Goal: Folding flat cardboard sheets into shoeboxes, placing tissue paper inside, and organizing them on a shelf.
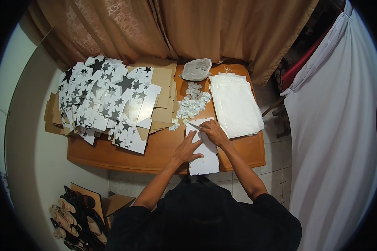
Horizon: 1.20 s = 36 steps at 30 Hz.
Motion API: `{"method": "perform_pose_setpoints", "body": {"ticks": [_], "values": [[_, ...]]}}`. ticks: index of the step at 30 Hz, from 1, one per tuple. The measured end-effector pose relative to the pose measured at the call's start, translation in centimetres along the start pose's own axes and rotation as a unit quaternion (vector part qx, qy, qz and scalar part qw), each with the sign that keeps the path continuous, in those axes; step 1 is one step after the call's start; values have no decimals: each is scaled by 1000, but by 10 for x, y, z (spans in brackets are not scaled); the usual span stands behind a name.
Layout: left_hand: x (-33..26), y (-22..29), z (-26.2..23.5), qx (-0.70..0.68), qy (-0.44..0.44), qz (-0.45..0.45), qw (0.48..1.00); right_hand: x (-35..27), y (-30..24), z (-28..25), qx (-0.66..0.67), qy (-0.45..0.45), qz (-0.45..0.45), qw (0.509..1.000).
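Observation:
A long white cardboard box [206, 161] lies before me at the table's front edge, its near end jutting slightly past it. Small dark marks show along its edges. My left hand [188, 148] rests on its left side with fingers spread, pressing it from above. At the far end, my right hand [213, 133] has its fingers bent and closed on the box's end flap, which looks tilted up. Just beyond lie several small whitish sachets [191, 102] in a loose heap, a few of them close to the box's far left corner.
Star-printed white flat boxes [109, 98] are piled on the left, over brown cardboard sheets [165, 85]. A stack of white paper sheets or bags [237, 106] lies on the right. A clear plastic bag [197, 69] sits at the back. Shoes [69, 215] stand at lower left.

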<state>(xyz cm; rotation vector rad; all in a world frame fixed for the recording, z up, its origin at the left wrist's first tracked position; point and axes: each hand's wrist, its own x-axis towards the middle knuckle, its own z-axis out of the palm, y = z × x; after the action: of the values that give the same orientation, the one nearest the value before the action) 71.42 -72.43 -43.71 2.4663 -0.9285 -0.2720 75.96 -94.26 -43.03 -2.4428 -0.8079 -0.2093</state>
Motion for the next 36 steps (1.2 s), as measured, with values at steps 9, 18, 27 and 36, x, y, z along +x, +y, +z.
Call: {"method": "perform_pose_setpoints", "body": {"ticks": [9, 18, 27, 36], "values": [[-2, -3, -7, 9, 2, 7, 1000, -20, 8, 11, 16, -20, 12, 1000], [-6, -8, 5, -3, 21, 12, 1000, -23, -11, 7, 3, 18, 6, 1000], [-5, -7, 16, -38, 56, 10, 998, -52, -31, 30, 131, 186, 233, 945], [0, 5, -2, -29, 19, -49, 998, -128, 26, 73, 247, 172, 539, 787]]}}
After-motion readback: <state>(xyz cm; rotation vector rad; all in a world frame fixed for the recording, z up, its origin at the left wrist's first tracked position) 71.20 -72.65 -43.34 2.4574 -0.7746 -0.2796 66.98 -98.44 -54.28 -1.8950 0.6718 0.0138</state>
